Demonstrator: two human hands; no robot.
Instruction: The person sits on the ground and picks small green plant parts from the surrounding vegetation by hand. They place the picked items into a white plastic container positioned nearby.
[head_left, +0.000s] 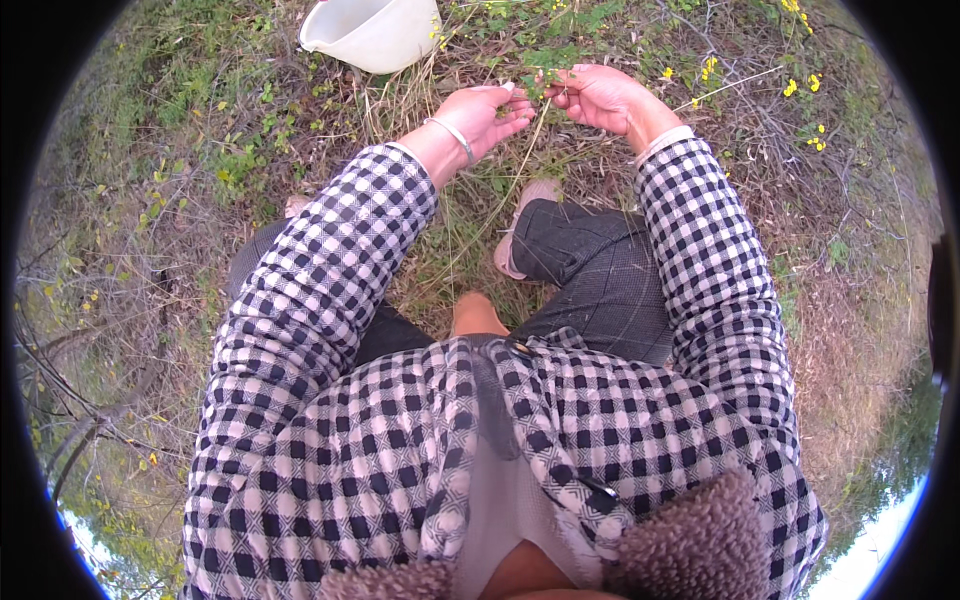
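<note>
A leafy green sprig with small yellow flowers (538, 88) stands between my two hands, above the grass. My right hand (600, 97) pinches it between thumb and fingertips from the right. From the left, my left hand (484, 124) reaches to the same sprig with its palm partly turned up and its fingertips at the leaves. The thumb is apart from the curled fingers, and whether they grip anything is not clear. A bangle (454, 139) circles the left wrist. Just beyond the left hand, a white plastic container (382, 41) sits on the ground, its top cut off by the picture's edge.
Yellow flowers (709, 67) grow on thin stems to the right. Dry grass (480, 247) covers the ground between my legs, near a pink shoe (529, 221). Bare branches (97, 412) spread at the left. Something orange (476, 313) shows beneath my body.
</note>
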